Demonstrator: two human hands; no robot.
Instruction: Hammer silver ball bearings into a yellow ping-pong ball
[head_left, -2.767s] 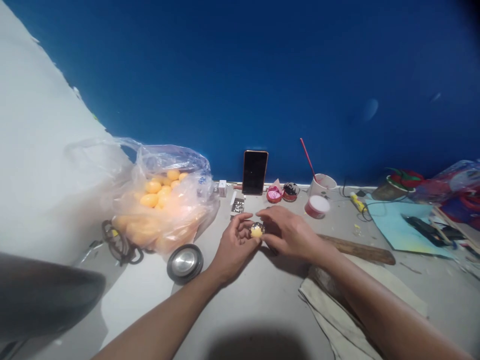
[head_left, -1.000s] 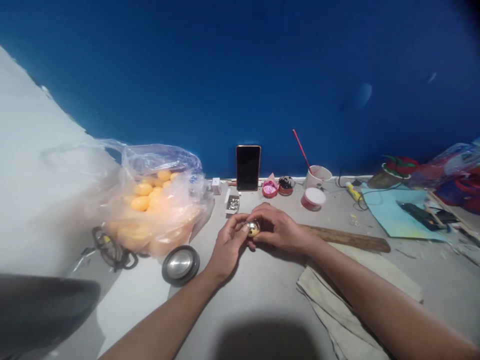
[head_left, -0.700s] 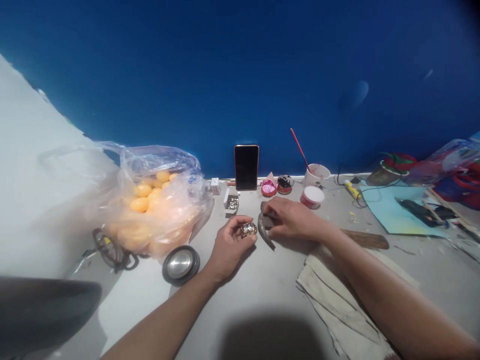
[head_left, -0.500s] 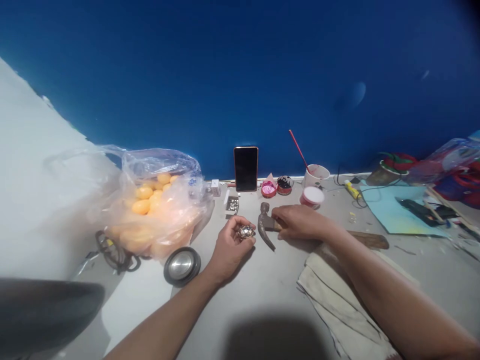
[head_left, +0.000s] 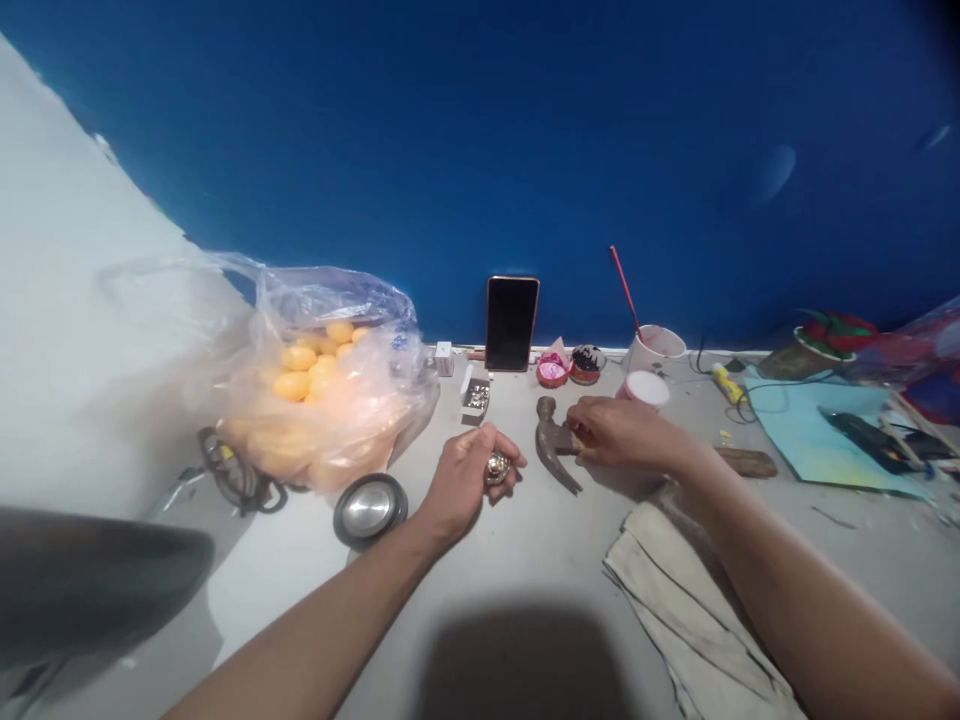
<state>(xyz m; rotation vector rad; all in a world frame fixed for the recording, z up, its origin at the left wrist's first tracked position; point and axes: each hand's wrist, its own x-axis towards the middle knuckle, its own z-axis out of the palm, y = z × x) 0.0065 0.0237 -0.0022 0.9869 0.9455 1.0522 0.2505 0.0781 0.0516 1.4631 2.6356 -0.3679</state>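
My left hand (head_left: 466,478) is closed around a small, shiny, silver-and-gold rounded piece (head_left: 496,467) with a bumpy surface; its exact kind is unclear. To the right lies a claw hammer (head_left: 552,440), its head toward the left and its claw curving toward me. Fingers of my right hand (head_left: 616,432) wrap the wooden handle just behind the head, hiding part of it. Beyond my left hand stands a small open white box (head_left: 475,397) with shiny bits inside. A round dark-rimmed metal lid (head_left: 370,509) lies left of my left forearm.
A plastic bag of yellow-orange ovals (head_left: 322,370) stands at left. A phone (head_left: 512,323) leans against the blue wall. Farther right are pink and black-topped cups, a white cup (head_left: 657,347) with a red stick, a folded cloth (head_left: 686,600) and a light-blue sheet (head_left: 799,425).
My left hand has turned, with its thumb now over the top of the shiny piece. My right hand stays on the hammer's handle. The whole view has shifted slightly.
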